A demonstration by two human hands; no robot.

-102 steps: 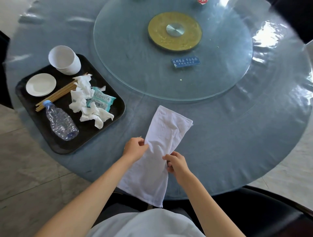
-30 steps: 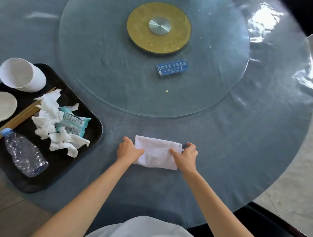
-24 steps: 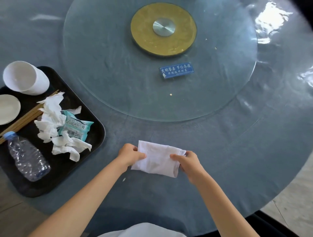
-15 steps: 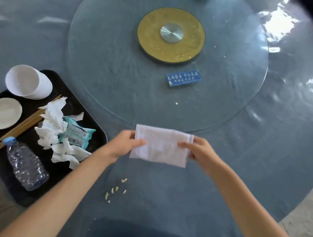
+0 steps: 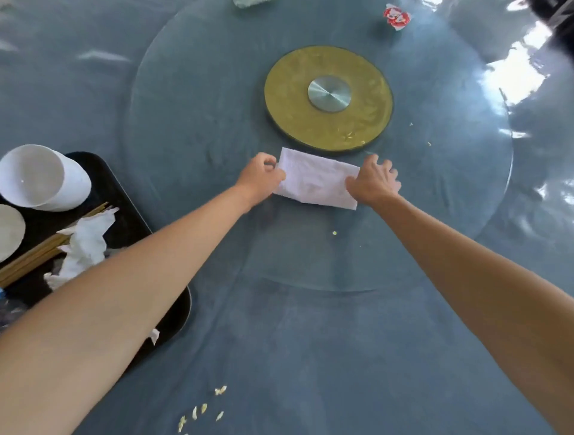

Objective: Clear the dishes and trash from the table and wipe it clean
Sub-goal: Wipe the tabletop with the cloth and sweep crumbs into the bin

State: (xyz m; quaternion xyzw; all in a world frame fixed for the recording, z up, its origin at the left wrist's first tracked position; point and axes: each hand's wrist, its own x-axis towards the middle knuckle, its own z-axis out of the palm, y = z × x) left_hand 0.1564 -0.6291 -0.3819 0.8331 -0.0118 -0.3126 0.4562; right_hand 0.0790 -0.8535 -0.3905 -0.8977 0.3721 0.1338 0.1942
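A folded white cloth (image 5: 315, 181) lies flat on the glass turntable (image 5: 192, 130), just in front of its gold hub (image 5: 369, 118). My left hand (image 5: 259, 178) grips the cloth's left end and my right hand (image 5: 372, 183) presses on its right end. At the left, a black tray (image 5: 124, 201) holds a white cup (image 5: 43, 178), a small white saucer (image 5: 9, 231), wooden chopsticks (image 5: 40, 251) and crumpled tissues (image 5: 87, 245). Small crumbs (image 5: 202, 410) lie on the blue table near its front edge, and one crumb (image 5: 334, 233) rests on the glass.
A red and white wrapper (image 5: 396, 17) sits on the far side of the turntable, with another scrap of trash (image 5: 248, 2) at the top edge. Tiny crumbs (image 5: 428, 143) dot the glass at the right. Bright glare covers the table's far right.
Both hands have carried the folded cloth forward from the table's near part onto the glass turntable, up to the gold hub. The blue label on the glass is now hidden.
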